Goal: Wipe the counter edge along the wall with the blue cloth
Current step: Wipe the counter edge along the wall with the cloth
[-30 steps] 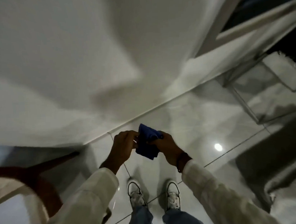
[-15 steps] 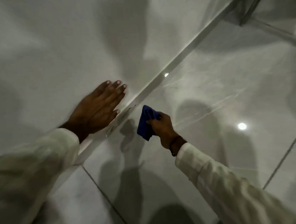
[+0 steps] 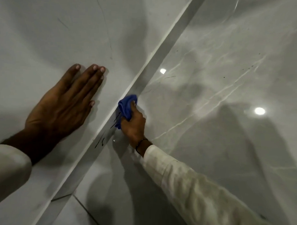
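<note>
A bunched blue cloth (image 3: 126, 106) is pressed against the narrow grey edge strip (image 3: 159, 61) that runs diagonally between the white wall (image 3: 40, 32) and the glossy marble surface (image 3: 210, 76). My right hand (image 3: 134, 125) grips the cloth from below, fingers closed around it. Black scuff marks (image 3: 100, 142) show on the strip just below the cloth. My left hand (image 3: 63, 105) lies flat on the white wall to the left of the strip, fingers extended and holding nothing.
The glossy marble surface carries bright light reflections (image 3: 259, 111) and small dark specks (image 3: 244, 68). A tile joint (image 3: 87, 210) crosses the lower part. Dark shadows fall across the wall and the marble.
The view has come closer to the edge strip. My right hand moved the blue cloth from beside the strip onto it. My left hand stays flat on the wall.
</note>
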`<state>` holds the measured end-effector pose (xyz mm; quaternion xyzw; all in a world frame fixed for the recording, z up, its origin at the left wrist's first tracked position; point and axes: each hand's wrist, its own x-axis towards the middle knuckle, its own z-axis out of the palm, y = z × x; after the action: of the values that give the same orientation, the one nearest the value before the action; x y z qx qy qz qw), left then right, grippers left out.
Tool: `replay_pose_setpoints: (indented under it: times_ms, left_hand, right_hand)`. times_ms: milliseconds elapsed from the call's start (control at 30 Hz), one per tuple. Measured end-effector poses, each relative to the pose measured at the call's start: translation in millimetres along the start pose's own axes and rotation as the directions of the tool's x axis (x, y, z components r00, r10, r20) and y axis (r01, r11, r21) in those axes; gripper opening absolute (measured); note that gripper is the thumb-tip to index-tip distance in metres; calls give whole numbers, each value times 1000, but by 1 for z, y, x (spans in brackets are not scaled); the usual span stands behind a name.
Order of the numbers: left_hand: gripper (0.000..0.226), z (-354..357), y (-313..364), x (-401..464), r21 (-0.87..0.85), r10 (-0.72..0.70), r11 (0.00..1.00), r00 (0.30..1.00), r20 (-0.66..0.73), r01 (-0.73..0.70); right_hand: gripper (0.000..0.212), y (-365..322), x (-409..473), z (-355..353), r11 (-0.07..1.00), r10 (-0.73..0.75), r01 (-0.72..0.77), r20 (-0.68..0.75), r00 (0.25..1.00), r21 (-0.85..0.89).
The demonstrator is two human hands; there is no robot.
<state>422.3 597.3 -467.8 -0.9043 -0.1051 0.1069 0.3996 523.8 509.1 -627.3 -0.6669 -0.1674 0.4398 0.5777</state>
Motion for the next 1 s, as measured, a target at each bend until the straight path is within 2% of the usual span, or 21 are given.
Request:
replay_pose_setpoints:
  times_ms: [67, 133, 200, 233, 300, 400, 467, 500, 533, 600, 667, 700, 733, 800, 900, 1000]
  left_hand:
    - [68, -3, 2, 1, 9, 5, 1000, 1000, -28, -4]
    - [68, -7, 4, 3, 4, 6, 1000, 998, -59, -5]
    - [69, -9, 3, 2, -6, 3, 1000, 998, -60, -3]
    - [69, -9, 2, 2, -5, 5, 1000, 998, -64, -6]
    - [69, -9, 3, 1, -11, 8, 1000, 999, -40, -9]
    - [68, -11, 3, 4, -36, 0, 999, 998, 63, 2]
    - [67, -12, 4, 2, -22, 0, 1000, 990, 141, 3]
    - [67, -11, 5, 0, 0, 5, 1000, 987, 161, -5]
    - [67, -10, 5, -1, 28, 8, 1000, 984, 176, -14]
    - [68, -12, 6, -1, 95, 11, 995, 980, 201, -31]
    - [69, -14, 5, 0, 126, 12, 991, 977, 212, -40]
    - [69, -12, 4, -1, 107, 9, 994, 980, 198, -31]
    - [69, -10, 3, -1, 69, 8, 997, 986, 164, -19]
    - [68, -7, 2, -2, 22, 2, 1000, 994, 106, -4]
    - [69, -6, 2, -1, 76, -15, 997, 992, 126, 6]
    - [70, -4, 2, 0, 116, -8, 993, 986, 164, -11]
  right_hand:
    - [44, 13, -21, 9, 999, -36, 36, 24, 999, -9]
    - [35, 27, -52, 19, 999, -19, 23, 134, 991, -29]
    - [27, 34, -74, 26, 999, 15, -21, 211, 977, 28]
    - [25, 30, -70, 27, 998, 14, -23, 174, 985, 51]
    - [21, 19, -39, 26, 997, 25, -24, -5, 1000, 79]
    - [29, -5, 18, 12, 997, 79, -75, -150, 986, 36]
    - [17, -7, 13, 20, 993, 87, -66, -227, 970, 101]
    - [19, -4, -5, 27, 974, 102, -47, -243, 965, 221]
    - [24, 6, -23, 36, 959, 90, -19, -242, 966, 283]
    - [35, 24, -61, 57, 987, 46, -18, -179, 983, 158]
    - [29, 35, -96, 64, 1000, 23, -23, 16, 1000, 10]
    - [25, 37, -104, 65, 999, 42, -44, 98, 994, 27]
    - [21, 33, -102, 60, 996, 62, -70, 116, 991, 62]
    - [20, 18, -75, 49, 995, 87, -89, 44, 995, 46]
    - [24, 7, -42, 41, 977, 213, -213, -55, 976, -4]
    - [21, 14, -80, 61, 987, 157, -157, -2, 988, 27]
